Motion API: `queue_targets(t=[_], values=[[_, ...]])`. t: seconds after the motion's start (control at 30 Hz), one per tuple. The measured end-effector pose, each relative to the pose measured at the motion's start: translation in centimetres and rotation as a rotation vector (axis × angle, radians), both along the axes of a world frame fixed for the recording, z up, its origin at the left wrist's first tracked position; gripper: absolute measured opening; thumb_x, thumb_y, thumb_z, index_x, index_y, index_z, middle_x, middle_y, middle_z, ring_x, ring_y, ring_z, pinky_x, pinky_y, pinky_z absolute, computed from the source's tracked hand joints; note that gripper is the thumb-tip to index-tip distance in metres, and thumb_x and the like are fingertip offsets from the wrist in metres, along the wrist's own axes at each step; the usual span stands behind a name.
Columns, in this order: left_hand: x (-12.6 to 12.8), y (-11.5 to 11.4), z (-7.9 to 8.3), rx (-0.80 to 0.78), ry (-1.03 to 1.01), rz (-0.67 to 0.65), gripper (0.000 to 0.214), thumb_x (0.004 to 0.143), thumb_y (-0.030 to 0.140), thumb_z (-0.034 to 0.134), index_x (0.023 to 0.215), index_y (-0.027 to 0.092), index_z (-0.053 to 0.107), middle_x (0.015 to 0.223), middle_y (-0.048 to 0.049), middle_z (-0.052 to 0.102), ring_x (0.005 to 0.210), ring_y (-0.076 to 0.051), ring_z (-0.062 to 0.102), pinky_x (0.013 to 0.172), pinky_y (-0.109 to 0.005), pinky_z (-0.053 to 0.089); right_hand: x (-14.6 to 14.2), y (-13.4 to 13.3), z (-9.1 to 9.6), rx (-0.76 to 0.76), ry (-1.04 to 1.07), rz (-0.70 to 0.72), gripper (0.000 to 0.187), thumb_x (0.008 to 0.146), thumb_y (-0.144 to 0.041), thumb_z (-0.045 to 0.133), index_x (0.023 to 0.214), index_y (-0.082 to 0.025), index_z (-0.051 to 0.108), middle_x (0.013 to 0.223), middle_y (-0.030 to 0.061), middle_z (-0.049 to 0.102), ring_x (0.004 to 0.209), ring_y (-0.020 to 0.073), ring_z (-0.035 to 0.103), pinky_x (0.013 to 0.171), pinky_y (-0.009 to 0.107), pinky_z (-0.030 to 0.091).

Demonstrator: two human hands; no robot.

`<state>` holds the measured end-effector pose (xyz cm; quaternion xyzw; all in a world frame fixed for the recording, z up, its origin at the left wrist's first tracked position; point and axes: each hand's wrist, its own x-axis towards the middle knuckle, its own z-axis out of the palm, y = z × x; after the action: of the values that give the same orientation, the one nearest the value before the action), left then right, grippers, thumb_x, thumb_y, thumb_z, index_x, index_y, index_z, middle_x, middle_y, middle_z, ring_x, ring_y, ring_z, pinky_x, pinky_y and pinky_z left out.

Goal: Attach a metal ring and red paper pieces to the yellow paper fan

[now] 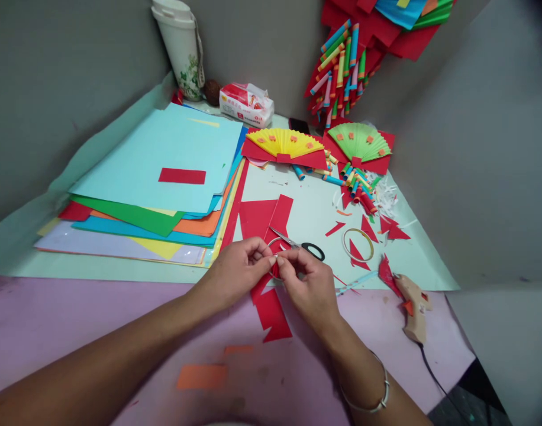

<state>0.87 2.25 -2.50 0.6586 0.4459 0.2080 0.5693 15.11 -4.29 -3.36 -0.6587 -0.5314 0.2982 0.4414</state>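
My left hand [239, 266] and my right hand [309, 281] meet over the red paper, thumbs and forefingers pinched close together. A tiny pale bit shows between the fingertips, too small to name. Just beneath the fingers, a thin ring [271, 273], perhaps a tape roll, is partly hidden. Scissors [313, 251] with black handles lie by my right knuckles, blades pointing up and left. Cut red paper [257, 216] spreads behind my hands. A notched red paper strip [273, 313] lies below them, toward me.
Stacked coloured sheets [182, 148] fill the left, with a red rectangle [182, 176] on top. A yellow fan [284, 142], a green fan [358, 142] and rolled paper tubes lie behind. At right are a tape roll [358, 245] and a corded glue gun [415, 307]. A cup [180, 50] stands at the back.
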Motion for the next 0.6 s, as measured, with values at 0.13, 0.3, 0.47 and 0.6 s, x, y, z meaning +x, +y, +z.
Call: queue_targets(t=[0.13, 0.3, 0.47, 0.6], values=[[0.03, 0.04, -0.27, 0.005, -0.008, 0.006, 0.018, 0.081, 0.035, 0.056, 0.076, 0.018, 0.059, 0.067, 0.0029, 0.057, 0.063, -0.014, 0.05, 0.058, -0.025, 0.036, -0.03, 0.03, -0.01, 0.003, -0.026, 0.001, 0.015, 0.085, -0.025, 0.056, 0.083, -0.018, 0.069, 0.073, 0.0008, 0.07, 0.063, 0.0124, 0.062, 0.059, 0.021, 0.05], [0.0, 0.13, -0.71, 0.011, -0.036, 0.034, 0.018, 0.08, 0.034, 0.058, 0.075, 0.018, 0.058, 0.067, 0.0028, 0.056, 0.063, -0.013, 0.049, 0.058, -0.025, 0.036, -0.01, 0.08, -0.24, -0.023, 0.047, 0.01, 0.016, 0.087, -0.028, 0.055, 0.083, -0.018, 0.067, 0.073, 0.0012, 0.07, 0.064, 0.0134, 0.062, 0.06, 0.022, 0.049], [-0.3, 0.23, -0.82, -0.034, -0.102, 0.029, 0.02, 0.081, 0.036, 0.059, 0.074, 0.017, 0.056, 0.065, 0.0034, 0.052, 0.062, -0.013, 0.048, 0.059, -0.024, 0.036, -0.17, 0.17, -0.61, 0.001, 0.046, 0.055, 0.017, 0.088, -0.027, 0.053, 0.086, -0.019, 0.068, 0.075, 0.0012, 0.069, 0.066, 0.0143, 0.063, 0.06, 0.022, 0.048], [-0.53, 0.19, -0.82, -0.063, -0.142, 0.029, 0.02, 0.082, 0.036, 0.057, 0.076, 0.017, 0.056, 0.066, 0.0028, 0.054, 0.064, -0.014, 0.049, 0.061, -0.025, 0.037, -0.49, 0.11, -0.76, 0.051, 0.007, 0.082, 0.018, 0.089, -0.028, 0.051, 0.086, -0.019, 0.067, 0.077, 0.0024, 0.069, 0.069, 0.0153, 0.064, 0.063, 0.023, 0.049]])
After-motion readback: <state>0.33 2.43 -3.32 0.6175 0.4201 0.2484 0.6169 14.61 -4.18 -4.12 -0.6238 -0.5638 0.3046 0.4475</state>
